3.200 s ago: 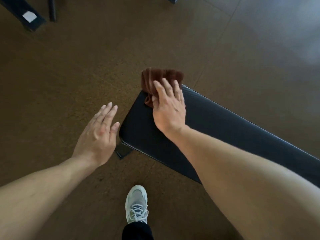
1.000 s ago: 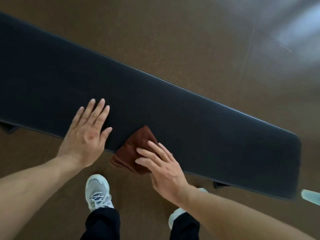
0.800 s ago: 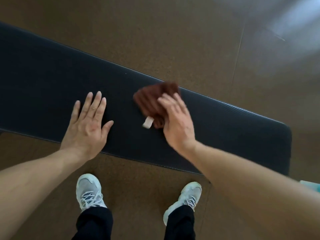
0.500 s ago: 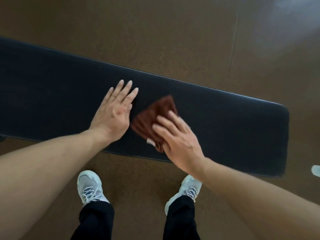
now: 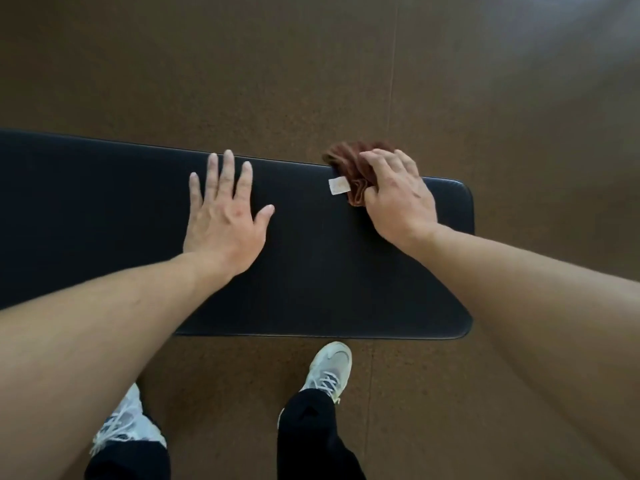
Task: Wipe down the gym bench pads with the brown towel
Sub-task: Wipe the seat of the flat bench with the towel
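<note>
Across the middle of the view: one long black padded gym bench pad (image 5: 311,271), rounded corners, lying crosswise over a brown speckled floor (image 5: 277,64); its right end is in view, its left end runs out of frame.

On the pad's far edge, near the right end: one bunched brown terry towel (image 5: 353,168), partly overhanging the far edge, with a small white label (image 5: 337,186) showing on its left side.

Right hand (image 5: 398,199): laid on top of the towel, fingers bent over the cloth and thumb tucked against its near fold, gripping it against the pad.

Left hand (image 5: 225,216): flat on the pad, palm down, fingers straight and spread, thumb out to the right; holds nothing. It lies well apart from the towel, to its left.

Below the pad's near edge: two pale laced trainers, left (image 5: 124,427) and right (image 5: 329,372), on the floor, with black trouser legs (image 5: 311,438) above them.
</note>
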Tool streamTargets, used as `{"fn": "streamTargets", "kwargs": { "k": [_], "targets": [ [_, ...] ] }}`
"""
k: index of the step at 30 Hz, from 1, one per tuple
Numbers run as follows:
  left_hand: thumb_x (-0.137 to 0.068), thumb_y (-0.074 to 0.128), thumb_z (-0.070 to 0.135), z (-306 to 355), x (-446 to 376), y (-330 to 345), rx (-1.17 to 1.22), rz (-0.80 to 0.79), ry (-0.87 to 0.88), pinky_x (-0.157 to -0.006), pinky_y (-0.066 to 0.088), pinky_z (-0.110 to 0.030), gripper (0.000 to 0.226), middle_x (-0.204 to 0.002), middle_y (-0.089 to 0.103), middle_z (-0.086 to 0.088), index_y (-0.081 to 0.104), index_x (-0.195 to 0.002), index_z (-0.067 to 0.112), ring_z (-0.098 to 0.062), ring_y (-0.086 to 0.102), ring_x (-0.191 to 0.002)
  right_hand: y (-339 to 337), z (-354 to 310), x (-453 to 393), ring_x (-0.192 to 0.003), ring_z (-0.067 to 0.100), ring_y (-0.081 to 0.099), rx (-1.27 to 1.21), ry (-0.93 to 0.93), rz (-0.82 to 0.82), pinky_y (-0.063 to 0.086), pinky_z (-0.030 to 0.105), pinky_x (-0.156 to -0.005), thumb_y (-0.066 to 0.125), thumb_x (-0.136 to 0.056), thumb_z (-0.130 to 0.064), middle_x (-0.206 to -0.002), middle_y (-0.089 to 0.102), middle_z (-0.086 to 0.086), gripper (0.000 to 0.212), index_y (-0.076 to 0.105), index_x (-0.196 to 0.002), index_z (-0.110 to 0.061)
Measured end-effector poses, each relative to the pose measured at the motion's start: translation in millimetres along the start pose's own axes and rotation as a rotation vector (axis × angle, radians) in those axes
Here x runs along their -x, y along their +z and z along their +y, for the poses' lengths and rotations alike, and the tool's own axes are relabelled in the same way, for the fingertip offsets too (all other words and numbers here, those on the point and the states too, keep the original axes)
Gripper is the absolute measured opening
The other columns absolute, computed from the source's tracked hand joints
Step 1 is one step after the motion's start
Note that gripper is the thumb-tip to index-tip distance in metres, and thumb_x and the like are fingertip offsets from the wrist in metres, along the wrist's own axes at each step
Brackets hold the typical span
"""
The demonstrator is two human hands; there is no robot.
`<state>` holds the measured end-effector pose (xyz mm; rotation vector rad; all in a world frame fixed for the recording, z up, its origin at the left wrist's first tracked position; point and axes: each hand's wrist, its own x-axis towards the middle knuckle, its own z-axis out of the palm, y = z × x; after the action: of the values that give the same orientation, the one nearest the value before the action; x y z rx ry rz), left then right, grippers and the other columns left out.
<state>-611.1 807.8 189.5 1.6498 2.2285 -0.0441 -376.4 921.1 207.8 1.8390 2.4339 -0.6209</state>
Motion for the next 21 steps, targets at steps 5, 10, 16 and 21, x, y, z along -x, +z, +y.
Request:
{"fn": "streamTargets", "kwargs": {
  "k": [5,10,16,21],
  "targets": [
    [-0.103,0.023,0.055,26.1,14.6,15.2,0.042,0.016,-0.126,-0.125,-0.006,-0.048,0.075,-0.168,-0.013,-0.007,-0.003,-0.161,0.014,-0.022,-0.017,-0.154,29.0,24.3,94.4,-0.15,0.04,0.038,0.145,-0.592,-0.015,0.032,0.058,-0.122,0.048,-0.096,-0.021,-0.153,0.054,0.007,0.048,0.062,-0.142,-0.019],
    [-0.102,0.022,0.058,28.2,17.0,17.2,-0.024,0.001,-0.134,-0.126,-0.003,-0.048,0.078,-0.169,-0.012,-0.008,-0.004,-0.161,0.014,-0.024,-0.014,-0.155,32.0,59.9,154.8,-0.16,0.031,0.012,0.452,-1.21,-0.451,0.005,0.051,-0.13,0.052,-0.097,-0.027,-0.169,0.032,-0.006,0.052,0.051,-0.149,-0.031],
    [-0.102,0.021,0.056,33.4,15.8,19.4,-0.043,0.003,-0.16,-0.125,-0.005,-0.048,0.078,-0.168,-0.012,-0.01,-0.005,-0.16,0.012,-0.026,-0.014,-0.154,15.9,87.8,91.6,-0.154,0.031,0.033,0.233,-0.653,-0.027,0.024,0.049,-0.127,0.05,-0.095,-0.01,-0.156,0.052,0.004,0.052,0.057,-0.145,-0.02],
    [-0.102,0.021,0.057,30.6,20.2,16.7,-0.037,-0.016,-0.136,-0.125,-0.005,-0.047,0.077,-0.168,-0.013,-0.009,-0.005,-0.161,0.014,-0.025,-0.015,-0.154,-26.7,103.4,52.9,-0.153,0.027,0.019,-0.126,0.281,0.063,0.029,0.046,-0.123,0.045,-0.096,-0.01,-0.169,0.024,-0.001,0.068,0.028,-0.161,-0.025]
  ]
}}
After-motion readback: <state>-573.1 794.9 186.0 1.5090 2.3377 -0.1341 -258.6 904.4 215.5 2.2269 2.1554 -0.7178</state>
